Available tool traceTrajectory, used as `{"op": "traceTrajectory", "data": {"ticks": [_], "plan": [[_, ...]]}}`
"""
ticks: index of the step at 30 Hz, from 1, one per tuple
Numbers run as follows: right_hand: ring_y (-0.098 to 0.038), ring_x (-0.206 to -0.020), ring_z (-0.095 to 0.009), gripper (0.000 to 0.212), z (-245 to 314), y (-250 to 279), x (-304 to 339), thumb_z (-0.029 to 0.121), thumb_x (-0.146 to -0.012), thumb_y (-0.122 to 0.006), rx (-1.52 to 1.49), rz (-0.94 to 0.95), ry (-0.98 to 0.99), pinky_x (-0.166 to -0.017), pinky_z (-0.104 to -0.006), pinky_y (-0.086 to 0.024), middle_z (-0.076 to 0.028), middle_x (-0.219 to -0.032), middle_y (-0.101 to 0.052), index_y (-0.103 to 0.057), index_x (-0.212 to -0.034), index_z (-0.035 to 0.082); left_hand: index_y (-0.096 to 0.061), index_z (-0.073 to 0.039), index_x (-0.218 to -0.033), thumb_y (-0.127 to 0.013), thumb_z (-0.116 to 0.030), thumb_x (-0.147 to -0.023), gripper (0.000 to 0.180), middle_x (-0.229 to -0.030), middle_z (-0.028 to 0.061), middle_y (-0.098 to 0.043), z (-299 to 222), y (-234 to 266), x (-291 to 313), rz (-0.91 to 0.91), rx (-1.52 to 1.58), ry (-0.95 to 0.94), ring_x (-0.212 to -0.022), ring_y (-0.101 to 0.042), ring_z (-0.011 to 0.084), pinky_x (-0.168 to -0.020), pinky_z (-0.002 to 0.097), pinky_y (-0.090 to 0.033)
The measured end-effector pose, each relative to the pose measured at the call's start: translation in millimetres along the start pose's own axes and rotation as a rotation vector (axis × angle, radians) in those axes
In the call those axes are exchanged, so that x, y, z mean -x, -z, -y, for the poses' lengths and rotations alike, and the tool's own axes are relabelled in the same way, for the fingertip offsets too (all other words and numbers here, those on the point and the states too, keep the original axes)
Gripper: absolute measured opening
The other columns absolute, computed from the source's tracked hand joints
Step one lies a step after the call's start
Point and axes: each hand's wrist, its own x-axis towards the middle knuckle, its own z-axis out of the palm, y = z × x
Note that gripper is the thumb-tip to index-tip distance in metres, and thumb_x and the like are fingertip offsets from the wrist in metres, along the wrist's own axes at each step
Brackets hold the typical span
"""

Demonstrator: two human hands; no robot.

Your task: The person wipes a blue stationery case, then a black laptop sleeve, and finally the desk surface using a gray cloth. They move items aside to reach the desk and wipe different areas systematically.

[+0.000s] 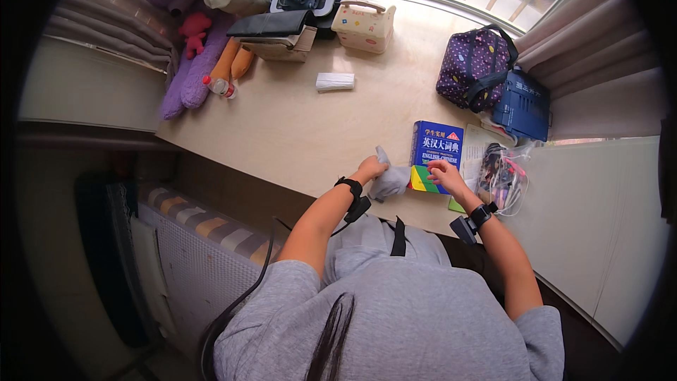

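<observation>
A crumpled grey cloth [389,182] is bunched in my left hand [371,168], near the front edge of the table. Its folds reach to the left side of a thick blue dictionary [438,142]. The near end of the dictionary shows yellow and green bands, and I cannot tell whether these belong to a second book. My right hand [446,175] is over that near end, fingers loosely bent and apart, with nothing visible in them. Both wrists wear black straps with small dark devices.
Right of the dictionary lies a clear pouch [502,173] of small items. Beyond stand a dark patterned bag [474,70] and a blue case [520,106]. A white tissue pack [335,82], bottle [220,87], cream box [364,25] and purple plush toy [201,77] are farther back.
</observation>
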Motion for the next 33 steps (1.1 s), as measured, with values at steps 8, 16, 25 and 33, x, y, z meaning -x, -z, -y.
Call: {"op": "traceTrajectory", "data": {"ticks": [8,16,25,33], "plan": [[-0.041,-0.122,-0.039,0.072,-1.1,-120.6,-70.3,0.015,-0.079,-0.064,0.565,-0.043,0.477,-0.101,-0.0407,-0.038,-0.025,-0.138,-0.027,-0.029,-0.142,0.011,-0.047,0.003,-0.125,-0.062,-0.037,-0.083,0.06,-0.109,0.0177,-0.061,62.1,91.4,21.7,-0.385,0.342,-0.094,-0.097,-0.061,0.026,-0.081,0.0348,-0.049],[-0.034,-0.125,-0.05,0.084,1.7,-160.5,-124.3,0.022,-0.073,-0.068,0.705,-0.136,0.245,-0.105,-0.0458,-0.032,-0.031,-0.143,-0.017,-0.025,-0.145,0.022,-0.056,0.0,-0.116,-0.06,-0.036,-0.083,0.049,-0.111,0.0171,-0.061,182.6,191.7,18.3,-0.262,0.096,0.138,-0.101,-0.059,0.0287,-0.087,0.0369,-0.046],[-0.035,-0.129,-0.04,0.081,-4.0,-217.1,-158.5,0.033,-0.072,-0.068,0.85,-0.098,-0.067,-0.108,-0.0403,-0.03,-0.023,-0.143,-0.033,-0.033,-0.142,0.011,-0.06,0.0,-0.104,-0.058,-0.029,-0.088,0.034,-0.092,0.0089,-0.065,170.2,358.2,-3.6,-0.424,0.361,-0.193,-0.081,-0.062,0.018,-0.071,0.0321,-0.049],[-0.051,-0.116,-0.035,0.058,15.3,-207.0,-144.1,0.02,-0.074,-0.062,0.575,-0.287,-0.002,-0.098,-0.0359,-0.042,-0.026,-0.124,-0.053,-0.049,-0.128,0.001,-0.055,-0.004,-0.106,-0.058,-0.03,-0.092,0.03,-0.093,0.0042,-0.061,9.2,489.1,-37.1,-0.473,0.924,-0.338,-0.076,-0.061,0.0139,-0.063,0.0263,-0.051]]}}
